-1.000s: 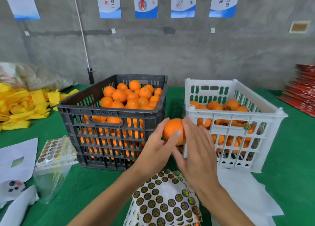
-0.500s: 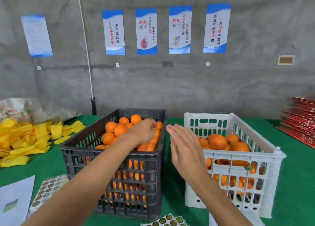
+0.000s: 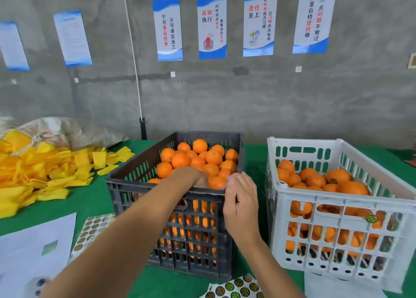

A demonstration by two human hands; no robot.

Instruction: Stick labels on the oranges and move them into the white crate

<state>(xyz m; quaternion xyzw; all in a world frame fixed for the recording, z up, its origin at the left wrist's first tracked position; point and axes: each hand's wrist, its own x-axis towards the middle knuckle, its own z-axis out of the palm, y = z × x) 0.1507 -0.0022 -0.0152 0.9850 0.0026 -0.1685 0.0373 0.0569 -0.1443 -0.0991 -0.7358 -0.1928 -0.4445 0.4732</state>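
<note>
Black plastic crate [image 3: 126,185] dead ahead at 12 o'clock on the green surface [image 3: 90,198], heaped with oranges awaiting labels. White crate [image 3: 315,195] just beside it at 2 o'clock, already well filled with fruit, at least one piece showing a dark round label [image 3: 333,181]. Placed side by side, presumably so that each finished piece travels only a short way across.

Left hand [image 3: 191,177] reached over the near rim of the black crate, knuckles up, fingers dipped down among the fruit and hidden there; impossible to tell whether closed round one or merely feeling for it. Right hand [image 3: 242,203] at the same rim, a little toward 1 o'clock, fingers loosely bent, tips touching one orange [image 3: 218,182] at the front of the heap but not wrapped round it; holding nothing. Likely brought in to steady or receive the next piece.

Sheet of round labels [image 3: 236,286] at 6 o'clock, close under the wrists, probably kept there for a quick peel. Second sheet [image 3: 92,228] at 8 o'clock, partly beside a white paper [image 3: 33,252]. Heap of yellow sleeves [image 3: 33,174] well apart at 9 o'clock, out of the working path.

Judged as the picking-up step: no label on this orange yet, no move toward the white crate yet.
</note>
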